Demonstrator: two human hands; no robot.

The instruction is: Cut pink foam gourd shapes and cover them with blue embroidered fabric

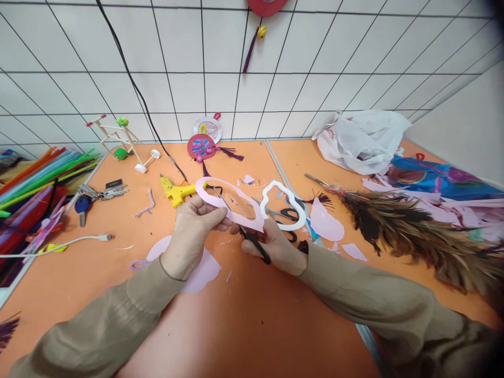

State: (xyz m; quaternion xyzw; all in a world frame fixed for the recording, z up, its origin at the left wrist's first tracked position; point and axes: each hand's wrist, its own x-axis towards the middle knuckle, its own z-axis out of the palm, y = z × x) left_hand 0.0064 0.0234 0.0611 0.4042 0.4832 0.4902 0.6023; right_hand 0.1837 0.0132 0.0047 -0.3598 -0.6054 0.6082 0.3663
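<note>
My left hand [200,223] pinches the near left edge of a pink ring-shaped cutout [205,189], held up above the table. In my right hand [279,247] are black-handled scissors [258,247], their blade reaching up through the cutout's opening. The cutout's right end rests against my right fingers. Just right of it lies a white wavy-edged paper frame [301,212], with another pair of scissors [289,214] partly under it. Beneath my left wrist are a larger pink piece [205,273] and a lilac loop [138,264].
A yellow glue gun [173,191] lies behind my left hand. Keys [106,193], a white cable [86,239] and pipe cleaners [47,173] are at left. On the right are a feather duster [425,231], pink scraps [326,220] and a white plastic bag [362,139].
</note>
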